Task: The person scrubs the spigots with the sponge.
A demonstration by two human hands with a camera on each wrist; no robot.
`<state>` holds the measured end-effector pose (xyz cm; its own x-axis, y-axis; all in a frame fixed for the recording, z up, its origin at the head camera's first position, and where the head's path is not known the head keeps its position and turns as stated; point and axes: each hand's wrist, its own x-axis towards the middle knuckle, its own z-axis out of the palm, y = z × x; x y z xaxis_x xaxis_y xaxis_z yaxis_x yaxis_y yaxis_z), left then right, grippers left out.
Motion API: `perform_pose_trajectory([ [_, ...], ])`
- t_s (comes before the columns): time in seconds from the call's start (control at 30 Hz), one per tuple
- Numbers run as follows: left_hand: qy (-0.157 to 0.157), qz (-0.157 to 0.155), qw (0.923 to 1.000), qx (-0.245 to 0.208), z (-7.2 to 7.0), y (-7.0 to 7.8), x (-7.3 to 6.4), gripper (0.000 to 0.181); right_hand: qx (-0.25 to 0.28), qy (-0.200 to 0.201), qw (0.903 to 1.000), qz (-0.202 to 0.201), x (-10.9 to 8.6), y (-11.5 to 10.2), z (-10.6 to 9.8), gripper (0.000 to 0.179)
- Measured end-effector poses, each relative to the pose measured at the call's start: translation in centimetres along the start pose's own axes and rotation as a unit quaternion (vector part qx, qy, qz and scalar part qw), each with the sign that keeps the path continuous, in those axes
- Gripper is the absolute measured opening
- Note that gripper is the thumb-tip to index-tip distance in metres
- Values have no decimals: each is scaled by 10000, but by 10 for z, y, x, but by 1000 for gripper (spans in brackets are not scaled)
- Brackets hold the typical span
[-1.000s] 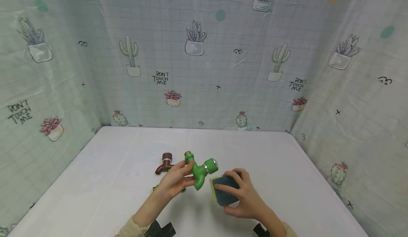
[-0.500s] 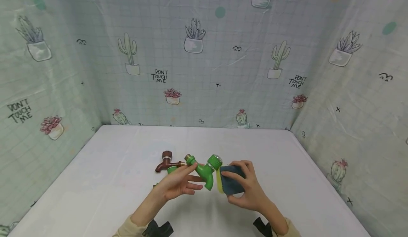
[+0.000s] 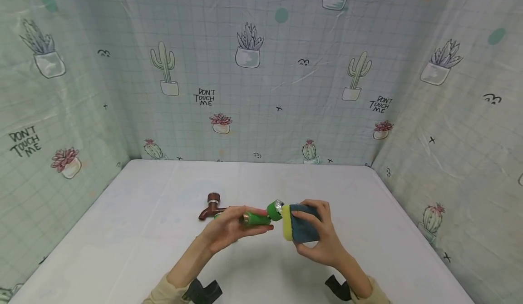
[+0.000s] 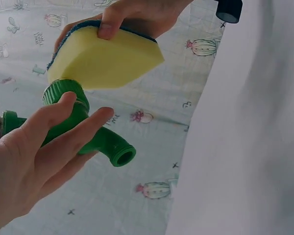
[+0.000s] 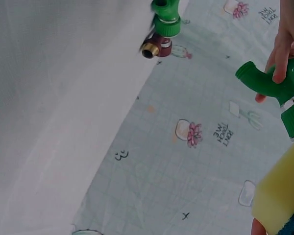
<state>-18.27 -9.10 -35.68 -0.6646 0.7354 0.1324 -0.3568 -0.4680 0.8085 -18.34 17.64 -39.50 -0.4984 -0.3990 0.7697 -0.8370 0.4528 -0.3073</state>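
My left hand (image 3: pixel 224 231) holds a green faucet (image 3: pixel 257 219) above the table, fingers and thumb round its body. In the left wrist view the faucet's spout (image 4: pixel 118 149) points down to the right, and its threaded inlet lies to the left. My right hand (image 3: pixel 323 242) grips a sponge (image 3: pixel 304 224) with a yellow foam side and a dark blue scouring side. The yellow foam (image 4: pixel 112 61) touches the end of the faucet's ribbed knob (image 4: pixel 61 90). In the right wrist view only part of the sponge (image 5: pixel 279 188) shows at the edge.
A brown faucet (image 3: pixel 210 209) lies on the white table (image 3: pixel 122 231) behind my left hand, which partly hides it. Another green faucet (image 5: pixel 167 27) appears beside the brown one in the right wrist view. A cactus-print cloth (image 3: pixel 253 90) stands round the table.
My left hand has turned the green faucet and moved it right. The sponge has risen and shifted slightly right, its yellow side now against the knob; they were apart a second ago.
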Motion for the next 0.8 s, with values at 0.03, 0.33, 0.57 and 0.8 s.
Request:
perform_pose_trajectory([
  [0.03,74,-39,10000,5,0,0,0,45,-15,-9,10000,15,0,0,0,62],
  [0.33,1544,79,9830,987,-8,-14,7,38,-248,-161,9996,40,-7,-1,7,59],
  [0.57,2067,143,9702,1258,-7,-20,8,73,-1379,-85,9871,-809,-6,-7,15,43],
  [0.8,2324,-108,9631,1351,-10,-24,13,59,-2195,13,9659,-1374,-1,-11,16,44],
])
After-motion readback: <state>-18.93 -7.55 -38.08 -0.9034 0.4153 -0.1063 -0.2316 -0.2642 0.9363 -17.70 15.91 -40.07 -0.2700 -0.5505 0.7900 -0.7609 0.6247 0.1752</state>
